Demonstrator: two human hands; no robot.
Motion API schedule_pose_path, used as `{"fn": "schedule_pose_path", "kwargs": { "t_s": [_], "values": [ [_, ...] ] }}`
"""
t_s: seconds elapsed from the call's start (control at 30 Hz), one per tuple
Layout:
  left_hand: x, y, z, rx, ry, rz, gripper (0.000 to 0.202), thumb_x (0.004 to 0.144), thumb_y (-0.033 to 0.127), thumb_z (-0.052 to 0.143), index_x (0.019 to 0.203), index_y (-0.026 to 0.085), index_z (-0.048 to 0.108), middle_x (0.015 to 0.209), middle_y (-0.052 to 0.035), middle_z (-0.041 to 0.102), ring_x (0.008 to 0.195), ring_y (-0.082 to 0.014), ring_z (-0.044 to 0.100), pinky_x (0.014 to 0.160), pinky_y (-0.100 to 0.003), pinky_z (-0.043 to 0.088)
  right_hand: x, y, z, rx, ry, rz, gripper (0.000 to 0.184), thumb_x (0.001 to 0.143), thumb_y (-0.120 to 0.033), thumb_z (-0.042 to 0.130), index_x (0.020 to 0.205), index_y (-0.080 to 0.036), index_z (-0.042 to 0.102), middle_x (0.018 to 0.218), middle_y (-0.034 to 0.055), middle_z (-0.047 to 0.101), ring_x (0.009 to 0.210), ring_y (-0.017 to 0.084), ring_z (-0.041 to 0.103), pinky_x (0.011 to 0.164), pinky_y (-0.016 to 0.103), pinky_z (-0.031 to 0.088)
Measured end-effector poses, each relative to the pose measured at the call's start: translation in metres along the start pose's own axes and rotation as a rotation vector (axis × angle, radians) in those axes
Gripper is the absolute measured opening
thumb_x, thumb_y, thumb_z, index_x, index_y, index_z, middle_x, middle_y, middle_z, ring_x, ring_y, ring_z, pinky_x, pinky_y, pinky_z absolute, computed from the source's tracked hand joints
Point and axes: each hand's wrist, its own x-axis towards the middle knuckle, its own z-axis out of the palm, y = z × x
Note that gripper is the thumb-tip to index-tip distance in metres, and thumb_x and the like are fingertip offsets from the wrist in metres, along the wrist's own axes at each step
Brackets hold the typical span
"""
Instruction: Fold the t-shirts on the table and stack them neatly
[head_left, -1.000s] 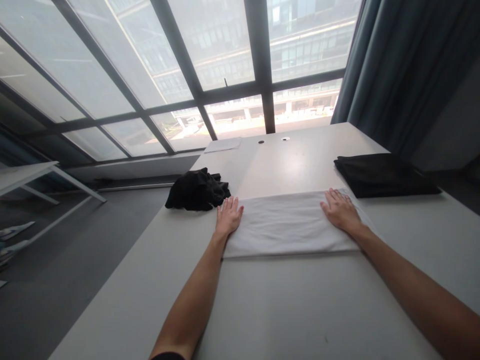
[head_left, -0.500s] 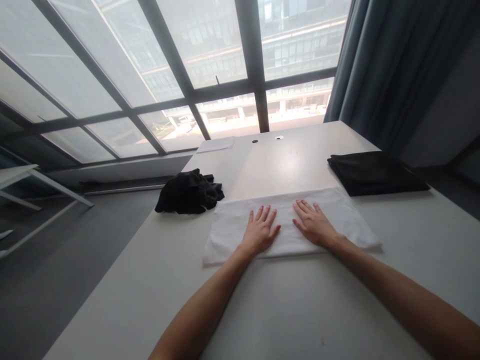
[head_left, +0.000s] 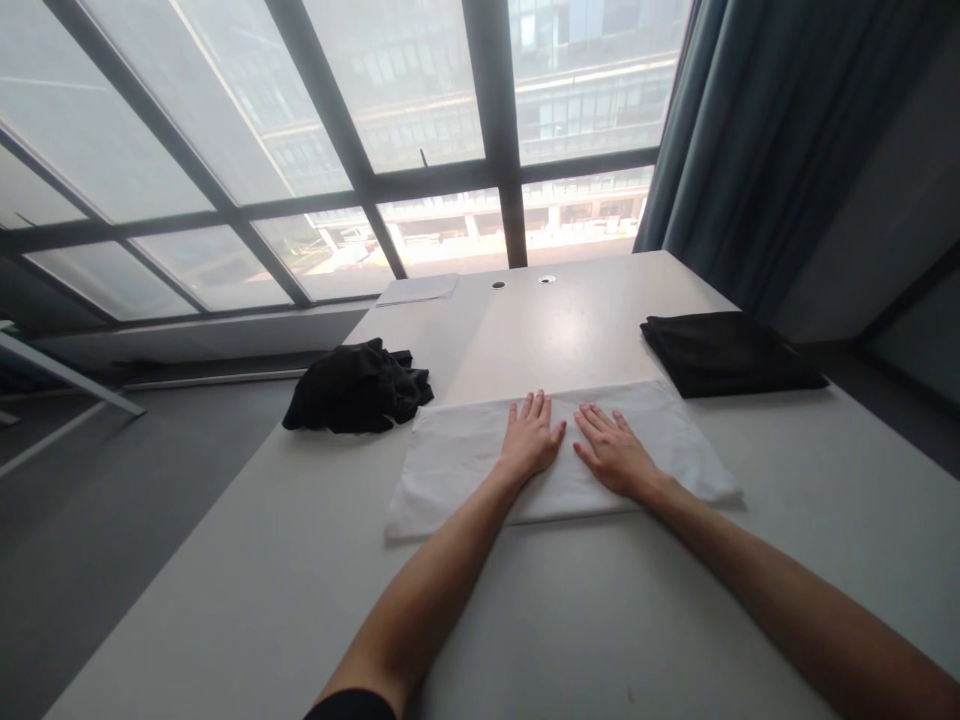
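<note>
A folded white cloth [head_left: 450, 455] lies flat across the white table in front of me, its long side running left to right. My left hand [head_left: 529, 435] rests palm down near the cloth's middle, fingers stretched toward the far edge. Close beside it, my right hand [head_left: 615, 450] also presses flat on the cloth, its fingers angled to the left. Neither hand grips anything. The cloth looks mostly smooth, with its near edge slightly raised.
A crumpled black cloth [head_left: 360, 385] sits on the table's left edge. To the right lies a neatly folded black cloth [head_left: 735, 352]. White sheets [head_left: 417, 289] lie at the far left corner of the table [head_left: 555, 620], near two round holes. Windows and a blue curtain [head_left: 735, 130] stand beyond.
My left hand has slid forward and closer to my right hand on the white cloth. The view has shifted slightly, and a black sleeve now shows on my left arm.
</note>
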Motion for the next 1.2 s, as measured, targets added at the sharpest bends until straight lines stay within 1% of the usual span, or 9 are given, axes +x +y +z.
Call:
{"fn": "schedule_pose_path", "kwargs": {
  "t_s": [0.27,0.47,0.57,0.73,0.83,0.9,1.0,1.1,1.2],
  "values": [
    [-0.004,-0.002,0.0,0.054,0.02,-0.002,0.063,0.105,0.044,0.028,0.16,0.014,0.032,0.167,-0.0104,0.027,0.156,-0.0267,0.022,0.125,-0.051,0.02,0.043,-0.016,0.004,0.025,0.022,0.027,0.058,0.104,-0.031,0.029,0.158,-0.009,0.036,0.167,0.0142,0.028,0.156,0.026,0.021,0.125,0.053,0.014],
    [-0.002,-0.004,0.003,0.05,0.039,0.005,0.063,0.105,0.043,0.025,0.159,0.013,0.034,0.167,-0.0097,0.028,0.155,-0.027,0.024,0.125,-0.053,0.021,0.059,-0.007,0.01,0.013,-0.02,0.023,0.064,0.107,-0.047,0.023,0.157,-0.008,0.037,0.165,0.0153,0.03,0.155,0.028,0.024,0.125,0.052,0.014],
    [-0.002,-0.005,0.005,0.057,0.055,0.01,0.064,0.104,0.046,0.029,0.16,0.014,0.033,0.167,-0.0103,0.028,0.155,-0.027,0.023,0.126,-0.052,0.019,0.052,0.017,0.007,-0.037,-0.02,0.041,0.065,0.107,-0.049,0.023,0.158,-0.011,0.035,0.167,0.0141,0.027,0.155,0.027,0.022,0.125,0.054,0.014],
    [-0.001,-0.004,0.005,0.044,0.047,0.0,0.064,0.103,0.045,0.032,0.16,0.014,0.034,0.167,-0.0098,0.027,0.155,-0.0273,0.023,0.126,-0.051,0.019,0.036,0.088,-0.008,-0.153,-0.006,0.191,0.063,0.107,-0.045,0.023,0.157,-0.01,0.036,0.166,0.0164,0.029,0.155,0.028,0.024,0.124,0.053,0.019],
    [-0.001,-0.003,0.003,0.032,0.044,-0.001,0.064,0.103,0.045,0.032,0.16,0.014,0.034,0.167,-0.0102,0.027,0.155,-0.0275,0.023,0.126,-0.052,0.018,0.029,0.113,-0.017,-0.216,0.035,0.261,0.062,0.106,-0.043,0.025,0.156,-0.009,0.039,0.165,0.0176,0.032,0.154,0.029,0.027,0.123,0.054,0.02],
    [-0.001,-0.002,0.003,0.024,0.038,-0.008,0.065,0.103,0.045,0.032,0.16,0.014,0.034,0.167,-0.0101,0.027,0.155,-0.0275,0.023,0.126,-0.052,0.018,0.026,0.111,-0.019,-0.243,0.088,0.272,0.062,0.106,-0.043,0.026,0.155,-0.008,0.039,0.164,0.0184,0.033,0.154,0.029,0.027,0.123,0.056,0.019],
    [-0.001,-0.003,0.002,0.011,0.029,-0.011,0.066,0.103,0.046,0.031,0.16,0.013,0.033,0.168,-0.0101,0.026,0.156,-0.0273,0.022,0.126,-0.052,0.017,0.023,0.09,-0.016,-0.233,0.149,0.221,0.063,0.106,-0.042,0.025,0.156,-0.007,0.038,0.165,0.018,0.031,0.154,0.028,0.025,0.124,0.055,0.019],
    [-0.003,-0.003,0.002,0.002,0.018,-0.012,0.067,0.103,0.047,0.031,0.16,0.013,0.031,0.168,-0.0103,0.026,0.156,-0.0275,0.021,0.126,-0.052,0.017,0.021,0.071,-0.005,-0.172,0.132,0.194,0.063,0.105,-0.042,0.025,0.156,-0.007,0.038,0.165,0.0175,0.031,0.153,0.029,0.027,0.123,0.055,0.023],
    [-0.004,-0.003,0.002,-0.016,0.007,-0.007,0.067,0.103,0.048,0.032,0.16,0.013,0.031,0.168,-0.011,0.026,0.156,-0.028,0.021,0.126,-0.053,0.017,0.02,0.069,0.006,-0.138,0.105,0.211,0.062,0.104,-0.041,0.027,0.156,-0.009,0.039,0.163,0.018,0.034,0.152,0.03,0.03,0.122,0.056,0.025]
  ]
}}
